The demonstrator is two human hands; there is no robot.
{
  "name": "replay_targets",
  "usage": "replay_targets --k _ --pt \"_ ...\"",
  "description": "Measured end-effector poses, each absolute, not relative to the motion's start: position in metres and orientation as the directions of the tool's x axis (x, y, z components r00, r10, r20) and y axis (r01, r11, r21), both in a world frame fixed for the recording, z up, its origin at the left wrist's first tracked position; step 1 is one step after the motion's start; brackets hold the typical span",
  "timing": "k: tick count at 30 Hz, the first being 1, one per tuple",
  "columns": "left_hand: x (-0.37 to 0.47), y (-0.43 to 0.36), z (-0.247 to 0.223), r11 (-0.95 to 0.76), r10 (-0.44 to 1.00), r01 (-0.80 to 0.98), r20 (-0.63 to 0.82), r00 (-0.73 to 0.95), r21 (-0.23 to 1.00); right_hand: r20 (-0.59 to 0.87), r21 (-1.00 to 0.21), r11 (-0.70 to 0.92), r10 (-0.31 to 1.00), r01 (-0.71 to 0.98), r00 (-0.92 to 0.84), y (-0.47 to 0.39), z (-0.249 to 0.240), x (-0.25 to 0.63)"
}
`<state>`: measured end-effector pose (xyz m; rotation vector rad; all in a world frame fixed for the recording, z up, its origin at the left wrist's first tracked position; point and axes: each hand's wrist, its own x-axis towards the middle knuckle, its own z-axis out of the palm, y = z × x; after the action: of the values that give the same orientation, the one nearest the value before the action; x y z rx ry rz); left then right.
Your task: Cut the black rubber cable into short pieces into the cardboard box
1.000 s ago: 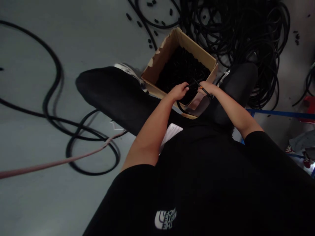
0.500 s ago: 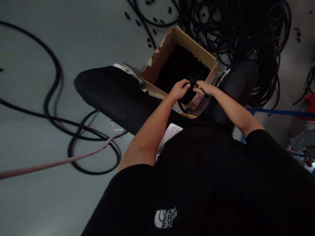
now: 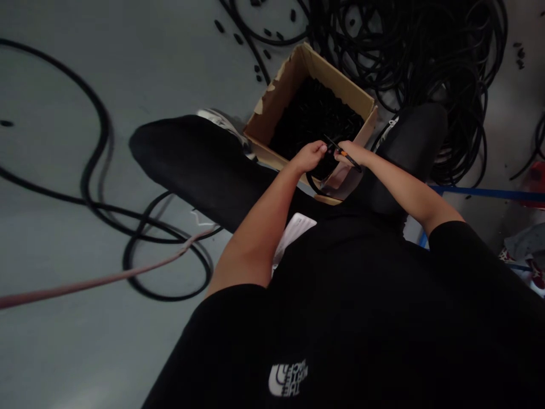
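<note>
My right hand (image 3: 346, 151) is closed round scissors (image 3: 352, 161) with black and orange handles, their dark blades pointing up and left over a cardboard box (image 3: 340, 76). Just left of the blades, my left hand (image 3: 312, 156) is closed, with thumb and fingers pinched at the end of a black hose (image 3: 313, 184). The hose curves down from there over the near side of the box. Many short black pieces (image 3: 315, 111) fill the box. Against this dark background, the exact spot where blades and hose meet is hard to make out.
Tangled black hose (image 3: 409, 51) lies in a big heap behind the box. More hose (image 3: 102, 125) loops across the grey floor at left, beside a pinkish cord (image 3: 106, 279). Loose black pieces (image 3: 238, 38) are scattered about. A blue bar (image 3: 489, 193) stands at right.
My left hand has shifted very slightly left and the scissor blades show a little more clearly. The floor hose at left appears slightly further right. Both hands keep their grip.
</note>
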<state>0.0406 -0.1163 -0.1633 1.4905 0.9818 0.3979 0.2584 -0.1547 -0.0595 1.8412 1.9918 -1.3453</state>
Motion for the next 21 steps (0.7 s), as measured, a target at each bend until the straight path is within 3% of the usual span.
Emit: replay_targets --k 4,9,14,17,21 --pt "0.039 -0.119 -0.154 0.128 0.691 0.34 -0.33 0.643 0.932 -0.632 -0.462 -0.133 0.743 0.877 -0.22 -0.155 -0.051 0.259" --pt "0.041 -0.117 -0.157 0.229 0.781 0.281 -0.348 0.519 0.932 -0.605 -0.451 -0.132 0.772 0.883 -0.194 -0.154 -0.046 0.26" --pt "0.038 -0.11 -0.152 0.313 0.812 0.182 -0.362 0.457 0.932 -0.629 -0.512 -0.241 0.759 0.824 -0.169 -0.155 -0.053 0.26" --pt "0.037 -0.112 -0.145 0.316 0.813 0.139 -0.343 0.47 0.939 -0.57 -0.581 -0.228 0.799 0.781 -0.191 -0.154 -0.056 0.26" --pt "0.039 -0.115 -0.146 0.321 0.78 0.157 -0.355 0.516 0.934 -0.564 -0.588 -0.181 0.791 0.788 -0.239 -0.153 -0.058 0.262"
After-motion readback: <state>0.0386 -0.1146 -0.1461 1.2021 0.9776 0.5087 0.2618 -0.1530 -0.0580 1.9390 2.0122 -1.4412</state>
